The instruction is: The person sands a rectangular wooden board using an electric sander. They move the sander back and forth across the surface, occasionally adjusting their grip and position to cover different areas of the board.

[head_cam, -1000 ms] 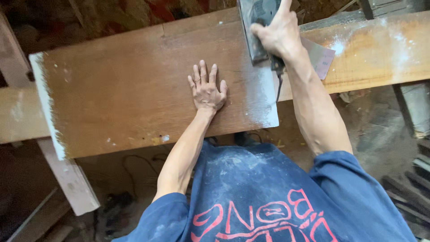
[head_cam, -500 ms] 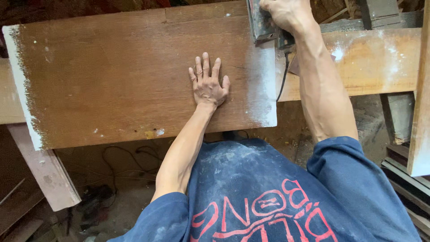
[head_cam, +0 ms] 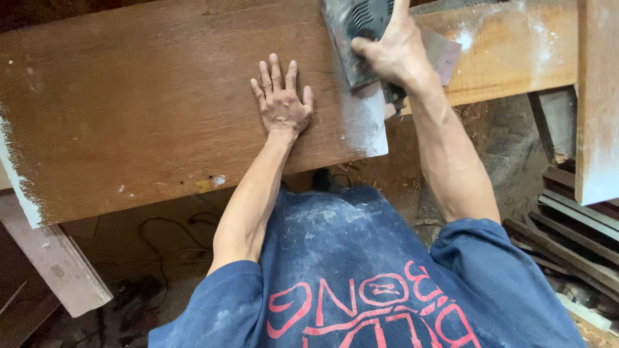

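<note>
A wide brown wooden board (head_cam: 148,109) lies across lighter beams. My left hand (head_cam: 279,103) rests flat on it, fingers spread, holding nothing. My right hand (head_cam: 392,55) grips a dark grey electric sander (head_cam: 351,32) that sits on the board's right end, where the surface is pale with dust. Behind the hand, the sander's black cord (head_cam: 394,98) drops past the board's edge. A sheet of sandpaper (head_cam: 443,55) lies just right of the sander on the lighter beam (head_cam: 509,51).
A pale wooden support leg (head_cam: 55,261) slants at lower left. Cables (head_cam: 164,241) trail on the dirt floor under the board. Another plank end (head_cam: 596,103) stands at right, with stacked dark slats (head_cam: 567,245) below it.
The sander and my right hand have come back toward me along the board's right end. The view has shifted so the board sits further left; my left hand stays flat.
</note>
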